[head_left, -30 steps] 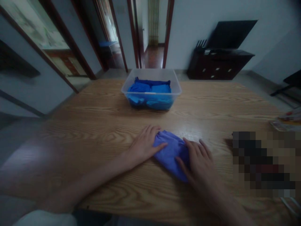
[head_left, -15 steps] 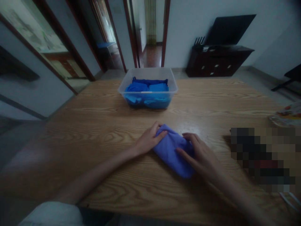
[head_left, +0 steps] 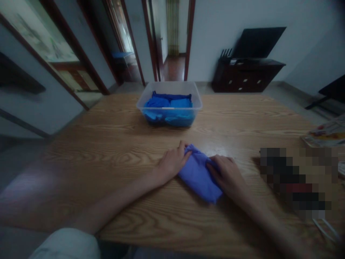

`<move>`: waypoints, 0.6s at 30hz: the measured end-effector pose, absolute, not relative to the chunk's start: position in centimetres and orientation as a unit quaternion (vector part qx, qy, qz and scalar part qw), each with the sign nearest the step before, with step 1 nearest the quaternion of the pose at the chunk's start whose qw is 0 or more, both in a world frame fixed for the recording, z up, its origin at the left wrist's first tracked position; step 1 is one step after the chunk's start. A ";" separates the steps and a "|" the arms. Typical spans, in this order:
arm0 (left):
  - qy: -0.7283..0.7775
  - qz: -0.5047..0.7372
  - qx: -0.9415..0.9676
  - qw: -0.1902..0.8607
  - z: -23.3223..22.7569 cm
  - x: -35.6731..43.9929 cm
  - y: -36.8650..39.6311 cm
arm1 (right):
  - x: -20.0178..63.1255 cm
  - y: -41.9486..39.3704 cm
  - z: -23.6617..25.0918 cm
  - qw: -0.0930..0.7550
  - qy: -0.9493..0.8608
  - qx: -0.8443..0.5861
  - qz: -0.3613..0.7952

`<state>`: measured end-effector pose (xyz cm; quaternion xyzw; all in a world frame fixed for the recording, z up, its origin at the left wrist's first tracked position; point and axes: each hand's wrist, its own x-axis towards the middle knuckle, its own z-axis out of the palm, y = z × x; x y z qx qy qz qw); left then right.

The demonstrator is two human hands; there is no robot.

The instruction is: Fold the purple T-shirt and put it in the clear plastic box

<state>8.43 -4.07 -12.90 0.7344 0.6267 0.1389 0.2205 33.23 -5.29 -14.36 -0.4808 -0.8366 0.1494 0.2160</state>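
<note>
A folded purple cloth lies aslant on the wooden table in front of me. My left hand grips its far left end, thumb on top and fingers curled round the edge. At the right side, my right hand has its fingers closed on the cloth's edge, the thumb pressed toward the fingers; some fingertips are hidden. Beyond both hands stands a clear plastic bin with several blue folded cloths in it.
The wooden table spreads around the cloth. On its right lies a blurred-out item with a white cord handle, and behind that a clear package. A dark cabinet with a television stands by the far wall.
My right hand's fingers have closed from a spread pose onto the cloth's right edge. The left hand still holds its end. The camera view has tilted slightly.
</note>
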 end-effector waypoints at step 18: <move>0.503 0.139 0.732 0.438 -11.2 5.0 -3.3 | 34.9 -6.8 -15.5 0.207 -0.816 -0.468 0.270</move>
